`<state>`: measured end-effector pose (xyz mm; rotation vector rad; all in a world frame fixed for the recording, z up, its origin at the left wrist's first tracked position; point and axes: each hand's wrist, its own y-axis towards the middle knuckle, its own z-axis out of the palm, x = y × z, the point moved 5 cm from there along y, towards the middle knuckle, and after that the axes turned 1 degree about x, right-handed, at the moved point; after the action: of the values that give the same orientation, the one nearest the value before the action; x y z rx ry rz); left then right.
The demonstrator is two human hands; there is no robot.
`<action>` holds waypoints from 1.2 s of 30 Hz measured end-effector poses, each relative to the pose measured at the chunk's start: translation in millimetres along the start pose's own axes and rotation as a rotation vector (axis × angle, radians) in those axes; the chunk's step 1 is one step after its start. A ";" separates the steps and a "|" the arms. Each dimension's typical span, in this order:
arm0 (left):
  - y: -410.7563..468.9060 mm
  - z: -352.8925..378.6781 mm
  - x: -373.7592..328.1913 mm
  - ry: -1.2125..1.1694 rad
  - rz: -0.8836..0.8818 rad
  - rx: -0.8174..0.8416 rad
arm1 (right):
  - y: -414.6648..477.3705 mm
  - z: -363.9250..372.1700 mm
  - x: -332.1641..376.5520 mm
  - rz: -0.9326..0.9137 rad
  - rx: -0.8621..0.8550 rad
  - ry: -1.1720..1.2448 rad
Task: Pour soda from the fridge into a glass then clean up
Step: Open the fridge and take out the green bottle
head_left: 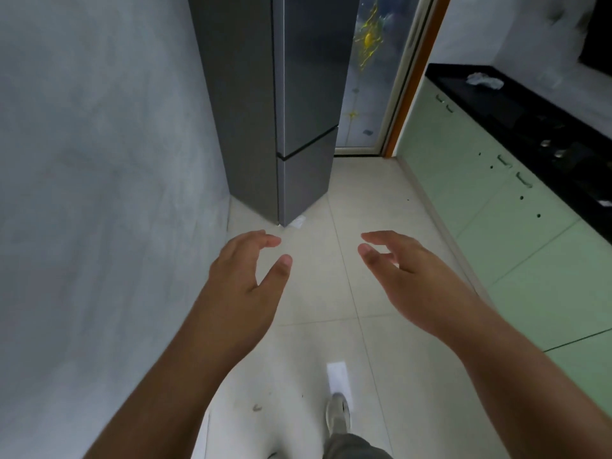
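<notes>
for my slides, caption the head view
Left hand and right hand open, empty, before the closed grey fridge.

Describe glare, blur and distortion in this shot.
Head view: wide-angle distortion leans the fridge off vertical; a white glare patch lies on the floor just ahead of the shoe; everything looks slightly soft; the light is dim and cool.

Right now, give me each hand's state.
Left hand: open, fingers relaxed, holding nothing.
Right hand: open, fingers relaxed, holding nothing.
</notes>
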<state>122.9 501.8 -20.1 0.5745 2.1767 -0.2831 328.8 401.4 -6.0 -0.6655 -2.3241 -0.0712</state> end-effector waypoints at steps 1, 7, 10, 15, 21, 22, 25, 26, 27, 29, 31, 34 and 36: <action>7.4 -1.8 3.6 0.007 -0.012 -0.002 | 8.7 2.1 1.8 -0.003 0.004 0.001; 60.0 -6.6 15.3 0.045 -0.057 -0.002 | 72.0 11.6 7.1 -0.022 0.032 0.026; 97.9 -6.6 14.2 0.059 -0.074 -0.017 | 113.8 9.6 4.1 -0.039 0.041 0.055; 175.2 -1.5 -1.7 0.099 -0.071 -0.037 | 198.6 -5.7 -3.5 -0.035 0.058 0.116; 272.8 20.0 -20.6 0.133 -0.066 -0.050 | 297.9 -30.8 -19.9 -0.032 0.073 0.125; 286.2 24.3 -23.5 0.126 -0.068 -0.055 | 311.6 -35.8 -23.0 -0.027 0.080 0.129; 324.3 36.5 -31.5 0.096 -0.076 -0.070 | 350.6 -51.3 -32.0 -0.019 0.085 0.138; 335.2 39.8 -33.4 0.091 -0.076 -0.067 | 362.1 -56.1 -34.0 -0.020 0.087 0.131; 345.6 42.2 -35.5 0.086 -0.074 -0.062 | 372.3 -60.7 -35.5 -0.019 0.088 0.127; 367.0 44.2 -40.1 0.073 -0.056 -0.064 | 391.2 -69.1 -36.8 -0.020 0.083 0.133; 391.3 45.0 -43.7 0.053 -0.037 -0.076 | 411.5 -74.6 -36.8 -0.023 0.080 0.131; 429.4 48.6 -46.0 0.054 -0.021 -0.064 | 444.9 -78.5 -35.8 -0.032 0.073 0.098; 456.8 51.2 -44.6 0.051 -0.005 -0.048 | 469.0 -78.9 -34.6 -0.025 0.063 0.093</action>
<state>407.8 865.2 -17.8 0.5552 2.2282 -0.2207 625.3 774.0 -31.6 -0.5894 -2.2364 -0.0392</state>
